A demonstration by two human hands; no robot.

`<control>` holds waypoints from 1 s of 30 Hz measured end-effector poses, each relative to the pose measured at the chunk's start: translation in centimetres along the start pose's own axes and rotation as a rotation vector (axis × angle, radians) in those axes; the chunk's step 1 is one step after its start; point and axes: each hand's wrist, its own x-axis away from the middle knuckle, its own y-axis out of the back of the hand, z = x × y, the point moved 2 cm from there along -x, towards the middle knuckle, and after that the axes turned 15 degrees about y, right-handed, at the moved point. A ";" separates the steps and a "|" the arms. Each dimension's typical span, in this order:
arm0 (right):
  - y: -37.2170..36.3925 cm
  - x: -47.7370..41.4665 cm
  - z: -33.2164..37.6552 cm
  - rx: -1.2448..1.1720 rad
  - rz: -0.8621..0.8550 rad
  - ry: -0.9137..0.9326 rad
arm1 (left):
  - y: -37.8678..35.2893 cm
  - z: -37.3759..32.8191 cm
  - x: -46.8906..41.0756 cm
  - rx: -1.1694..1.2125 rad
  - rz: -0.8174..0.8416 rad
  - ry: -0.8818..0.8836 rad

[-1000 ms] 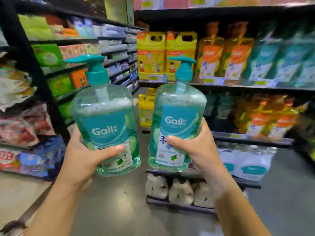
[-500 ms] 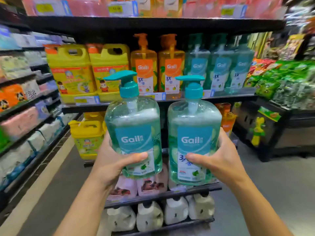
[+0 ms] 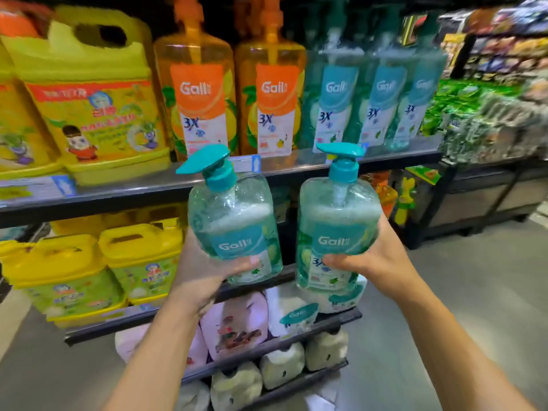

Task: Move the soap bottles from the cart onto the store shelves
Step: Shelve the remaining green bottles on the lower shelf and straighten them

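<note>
Hands, left (image 3: 204, 277) and right (image 3: 376, 262), grip two soap bottles (image 3: 234, 229) (image 3: 338, 229) before shelf edge (image 3: 284, 170).

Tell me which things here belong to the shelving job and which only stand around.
Job: left hand, gripping a teal soap bottle; right hand, gripping a second teal bottle; the shelf with matching teal bottles.
Not the job: orange soap bottles; yellow jugs; white pouches below; green packets on the right.

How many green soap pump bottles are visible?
5 green bottles: one in the left hand, one in the right hand, three on the upper shelf beside the orange bottles. Others may hide behind.
</note>
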 end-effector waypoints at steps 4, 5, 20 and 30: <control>0.2 -1.3 -4.1 0.005 -0.056 -0.023 | -0.4 1.6 -3.0 -0.048 -0.030 0.017; 0.2 -1.6 -5.2 -0.002 -0.056 -0.024 | -0.7 1.9 -3.5 -0.060 -0.037 0.016; -1.0 -6.8 -15.4 -0.085 0.124 0.036 | -3.4 6.7 -7.7 -0.193 -0.214 0.089; -4.4 -7.8 -19.2 -0.036 0.223 0.031 | -1.1 9.3 -9.3 -0.241 -0.299 0.134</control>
